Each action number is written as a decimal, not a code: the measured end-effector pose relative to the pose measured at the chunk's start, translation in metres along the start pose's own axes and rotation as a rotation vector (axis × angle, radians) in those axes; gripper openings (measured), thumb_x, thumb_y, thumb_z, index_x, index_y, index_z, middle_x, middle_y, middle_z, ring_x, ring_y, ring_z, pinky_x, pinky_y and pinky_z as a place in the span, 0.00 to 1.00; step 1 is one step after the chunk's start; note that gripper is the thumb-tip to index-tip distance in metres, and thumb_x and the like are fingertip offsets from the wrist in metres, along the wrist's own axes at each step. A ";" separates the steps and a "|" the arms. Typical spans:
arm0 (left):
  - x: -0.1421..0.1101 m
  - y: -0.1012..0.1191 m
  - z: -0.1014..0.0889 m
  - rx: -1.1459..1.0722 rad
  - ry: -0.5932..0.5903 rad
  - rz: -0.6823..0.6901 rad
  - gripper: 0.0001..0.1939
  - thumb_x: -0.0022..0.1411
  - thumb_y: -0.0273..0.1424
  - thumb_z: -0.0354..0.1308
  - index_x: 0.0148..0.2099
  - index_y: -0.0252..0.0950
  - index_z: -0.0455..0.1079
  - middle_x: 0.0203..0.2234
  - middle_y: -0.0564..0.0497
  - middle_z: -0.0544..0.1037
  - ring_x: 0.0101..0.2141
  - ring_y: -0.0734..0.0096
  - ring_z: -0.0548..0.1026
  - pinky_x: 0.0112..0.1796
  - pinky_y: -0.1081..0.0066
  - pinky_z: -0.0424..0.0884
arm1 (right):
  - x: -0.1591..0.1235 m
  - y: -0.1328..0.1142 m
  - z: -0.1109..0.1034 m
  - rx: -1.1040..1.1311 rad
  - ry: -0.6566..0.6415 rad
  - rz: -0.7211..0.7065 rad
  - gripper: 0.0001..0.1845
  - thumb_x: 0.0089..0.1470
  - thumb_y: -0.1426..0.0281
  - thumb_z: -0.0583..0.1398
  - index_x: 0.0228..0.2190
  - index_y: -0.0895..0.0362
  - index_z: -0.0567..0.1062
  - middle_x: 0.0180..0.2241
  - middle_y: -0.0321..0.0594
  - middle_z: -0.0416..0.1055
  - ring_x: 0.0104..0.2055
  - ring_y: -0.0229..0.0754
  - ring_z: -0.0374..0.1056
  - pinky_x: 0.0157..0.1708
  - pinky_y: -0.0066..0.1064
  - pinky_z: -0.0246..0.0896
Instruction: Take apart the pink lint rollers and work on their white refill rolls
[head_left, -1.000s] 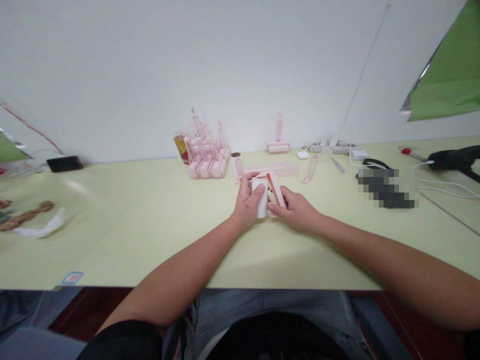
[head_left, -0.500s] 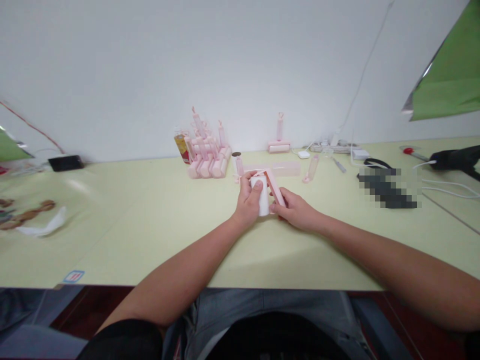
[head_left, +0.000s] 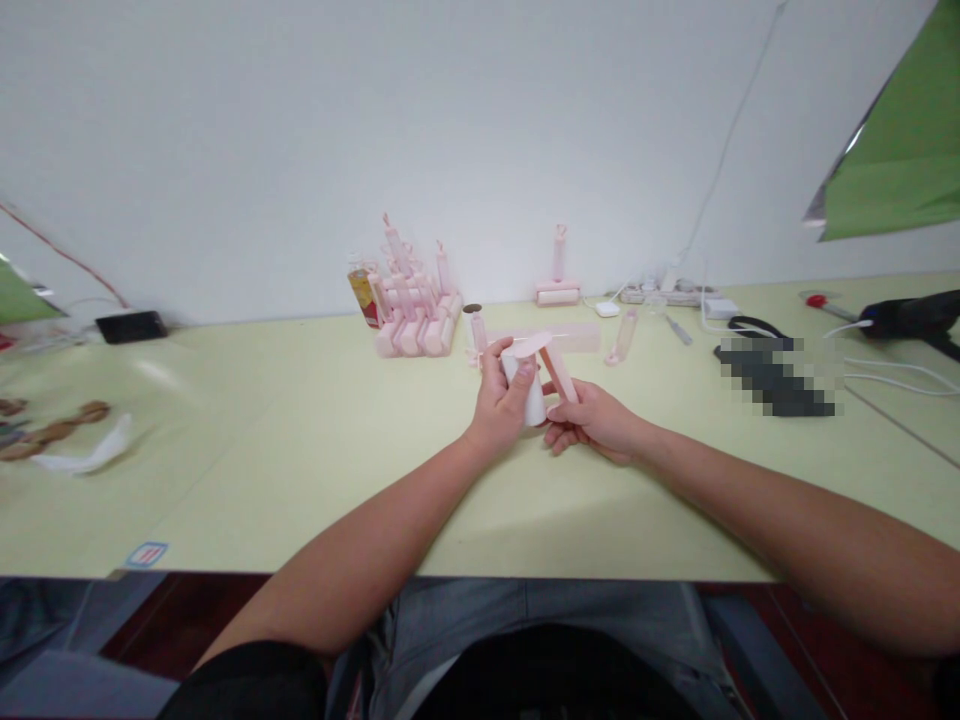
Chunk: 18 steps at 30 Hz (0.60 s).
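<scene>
In the head view my left hand (head_left: 501, 400) is closed round a white lint-roller roll (head_left: 533, 402), its thumb pressed along the side. My right hand (head_left: 589, 420) grips a pink lint-roller frame (head_left: 559, 372) between thumb and fingers, the lower fingers partly spread. The rounded end of the frame lies over the top of the roll, while its long side slants away to the right, leaving a gap. Whether the roll sits on a pin inside is hidden. Behind my hands lie a pink transparent strip (head_left: 574, 337) and a loose pink handle (head_left: 622, 337).
Several pink lint rollers (head_left: 412, 320) stand grouped at the back, beside a yellow-red package (head_left: 365, 297). One more roller (head_left: 558, 280) stands against the wall. On the right are a power strip (head_left: 667, 293) and a black device (head_left: 915, 320); a black phone (head_left: 131, 326) lies far left.
The roll has tilted in my left hand, and the frame has turned so its rounded end shows on top. My right hand has shifted slightly, its lower fingers now more spread.
</scene>
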<state>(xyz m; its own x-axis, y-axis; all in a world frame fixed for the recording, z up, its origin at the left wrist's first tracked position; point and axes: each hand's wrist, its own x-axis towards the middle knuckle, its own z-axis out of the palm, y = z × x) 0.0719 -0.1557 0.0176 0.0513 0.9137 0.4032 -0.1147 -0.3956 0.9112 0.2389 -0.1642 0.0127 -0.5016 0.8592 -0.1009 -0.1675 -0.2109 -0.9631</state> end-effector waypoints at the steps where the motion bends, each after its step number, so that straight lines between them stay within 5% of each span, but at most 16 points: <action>1: 0.001 0.000 0.000 0.019 0.002 0.017 0.31 0.62 0.49 0.59 0.60 0.41 0.55 0.43 0.47 0.72 0.41 0.68 0.71 0.41 0.69 0.69 | 0.001 0.001 -0.001 -0.001 0.011 -0.007 0.22 0.50 0.75 0.63 0.47 0.56 0.65 0.31 0.41 0.77 0.25 0.40 0.74 0.25 0.33 0.76; 9: 0.003 0.001 -0.003 0.062 -0.125 -0.046 0.27 0.60 0.48 0.61 0.53 0.36 0.61 0.36 0.50 0.72 0.32 0.73 0.69 0.33 0.74 0.67 | 0.006 0.006 -0.009 0.003 0.087 0.037 0.08 0.48 0.73 0.62 0.32 0.58 0.69 0.27 0.41 0.75 0.23 0.40 0.73 0.19 0.29 0.73; 14: 0.000 -0.002 -0.005 0.120 -0.308 -0.131 0.26 0.61 0.48 0.60 0.53 0.36 0.63 0.33 0.51 0.71 0.28 0.75 0.67 0.26 0.75 0.65 | 0.006 0.003 -0.008 0.026 0.088 0.042 0.10 0.48 0.71 0.63 0.35 0.60 0.71 0.31 0.44 0.77 0.22 0.37 0.71 0.20 0.29 0.73; 18: -0.001 -0.002 -0.006 0.129 -0.293 -0.125 0.26 0.60 0.48 0.61 0.51 0.36 0.64 0.31 0.53 0.70 0.26 0.77 0.65 0.26 0.75 0.65 | 0.006 0.002 -0.008 0.016 0.096 0.026 0.10 0.49 0.70 0.63 0.35 0.60 0.72 0.32 0.45 0.77 0.22 0.37 0.71 0.20 0.29 0.73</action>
<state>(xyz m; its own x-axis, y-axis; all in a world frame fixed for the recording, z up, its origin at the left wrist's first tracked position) 0.0664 -0.1550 0.0153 0.3422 0.8978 0.2773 0.0363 -0.3075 0.9508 0.2421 -0.1555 0.0083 -0.4222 0.8940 -0.1497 -0.1691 -0.2399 -0.9559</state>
